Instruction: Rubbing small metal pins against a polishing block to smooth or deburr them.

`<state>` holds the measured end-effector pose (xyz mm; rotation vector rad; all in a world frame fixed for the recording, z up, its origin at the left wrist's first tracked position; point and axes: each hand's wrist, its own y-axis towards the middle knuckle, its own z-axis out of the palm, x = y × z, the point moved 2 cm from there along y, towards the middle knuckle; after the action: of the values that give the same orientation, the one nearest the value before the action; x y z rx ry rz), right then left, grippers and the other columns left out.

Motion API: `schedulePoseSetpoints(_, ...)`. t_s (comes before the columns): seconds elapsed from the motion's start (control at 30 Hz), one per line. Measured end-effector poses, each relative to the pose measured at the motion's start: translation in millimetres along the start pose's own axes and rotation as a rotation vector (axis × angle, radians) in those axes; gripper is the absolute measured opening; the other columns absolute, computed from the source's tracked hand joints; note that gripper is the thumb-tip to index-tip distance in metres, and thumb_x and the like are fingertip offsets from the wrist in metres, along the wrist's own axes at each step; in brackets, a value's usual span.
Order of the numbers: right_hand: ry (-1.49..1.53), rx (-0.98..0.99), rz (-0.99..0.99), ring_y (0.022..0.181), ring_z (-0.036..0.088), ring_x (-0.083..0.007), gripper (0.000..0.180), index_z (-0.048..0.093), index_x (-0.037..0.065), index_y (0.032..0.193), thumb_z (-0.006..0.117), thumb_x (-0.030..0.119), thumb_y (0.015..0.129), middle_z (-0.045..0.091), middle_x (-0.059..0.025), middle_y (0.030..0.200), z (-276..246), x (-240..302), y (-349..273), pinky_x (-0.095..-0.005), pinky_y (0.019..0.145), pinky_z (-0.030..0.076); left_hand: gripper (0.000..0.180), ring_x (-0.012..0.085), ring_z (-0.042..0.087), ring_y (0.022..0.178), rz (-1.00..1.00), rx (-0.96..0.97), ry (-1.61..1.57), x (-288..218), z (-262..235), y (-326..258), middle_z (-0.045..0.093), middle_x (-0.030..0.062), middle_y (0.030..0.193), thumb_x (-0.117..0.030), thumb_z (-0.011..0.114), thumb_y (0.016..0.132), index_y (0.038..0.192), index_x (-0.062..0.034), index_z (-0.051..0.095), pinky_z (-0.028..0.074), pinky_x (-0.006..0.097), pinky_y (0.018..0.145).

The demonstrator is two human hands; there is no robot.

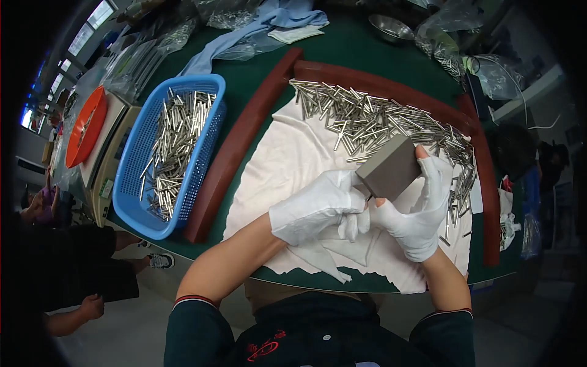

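Observation:
My right hand (417, 225), in a white glove with bare fingertips, grips a grey rectangular block (394, 168) between thumb and fingers. The block is tilted above the pale cloth (263, 189). My left hand (321, 205), also in a white glove, is closed at the block's lower left corner, its fingers curled close to my right thumb. What it holds, if anything, is hidden by the fingers. Beyond both hands lies a heap of short shiny metal rods (367, 122) on the cloth. Several loose rods lie to the right of my right hand.
Dark red rails (244, 144) border the cloth left, far and right. A blue plastic basket (125, 177) of metal rods stands left, with an orange tray (87, 125) beyond it. At the back are a metal bowl (391, 27) and blue cloth (244, 33). Another person's hand (92, 307) shows lower left.

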<state>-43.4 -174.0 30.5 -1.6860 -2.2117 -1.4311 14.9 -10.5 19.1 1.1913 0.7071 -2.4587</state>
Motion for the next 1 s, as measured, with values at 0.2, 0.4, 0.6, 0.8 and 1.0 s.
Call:
schedulePoseSetpoints(0.2, 0.004, -0.048, -0.017, 0.099, 0.048, -0.024, 0.083, 0.041, -0.001, 0.131, 0.079, 0.013, 0.058, 0.045, -0.0137, 0.113, -5, -6, -2, -0.0347, 0.082, 0.043, 0.054, 0.0053, 0.054, 0.059, -0.017, 0.008, -0.202, -5, 1, -1, 0.06, 0.0101, 0.094, -0.003, 0.051, 0.081, 0.133, -0.0004, 0.039, 0.039, 0.015, 0.043)
schedulePoseSetpoints(0.4, 0.0, 0.0, 0.0, 0.107, 0.046, -0.024, 0.082, 0.039, -0.002, 0.133, 0.076, 0.014, 0.062, 0.041, -0.0123, 0.115, -6, -6, -3, -0.0349, 0.095, 0.038, 0.045, 0.0053, 0.054, 0.058, 0.049, 0.17, -0.286, -1, -13, -1, 0.062, 0.0083, 0.089, -0.003, 0.056, 0.081, 0.125, 0.001, 0.047, 0.04, 0.015, 0.044)
schedulePoseSetpoints(0.6, 0.024, -0.02, -0.002, 0.105, 0.047, -0.0235, 0.081, 0.04, -0.002, 0.132, 0.075, 0.013, 0.061, 0.043, -0.0123, 0.115, -4, -7, -1, -0.0349, 0.092, 0.04, 0.043, 0.0051, 0.059, 0.067, -0.036, 0.006, -0.393, 1, -11, -3, 0.06, 0.0096, 0.093, 0.002, 0.054, 0.082, 0.123, 0.0058, 0.043, 0.047, 0.013, 0.052)
schedulePoseSetpoints(0.8, 0.032, -0.037, 0.003, 0.104, 0.046, -0.0232, 0.081, 0.04, -0.001, 0.132, 0.076, 0.013, 0.06, 0.043, -0.0118, 0.114, -1, -7, 0, -0.0337, 0.092, 0.039, 0.054, 0.0071, 0.052, 0.049, -0.13, -0.036, -0.356, 9, -9, 1, 0.057, 0.0096, 0.073, -0.001, 0.048, 0.083, 0.133, 0.0083, 0.031, 0.043, 0.016, 0.042)
schedulePoseSetpoints(1.0, -0.04, -0.064, -0.056, 0.099, 0.049, -0.0252, 0.085, 0.041, 0.0, 0.131, 0.078, 0.011, 0.055, 0.046, -0.0131, 0.11, -3, -4, -1, -0.0345, 0.083, 0.043, 0.052, 0.0089, 0.052, 0.049, -0.049, 0.013, -0.381, 8, -8, 0, 0.059, 0.0117, 0.081, 0.0, 0.046, 0.084, 0.132, 0.009, 0.031, 0.043, 0.018, 0.042)
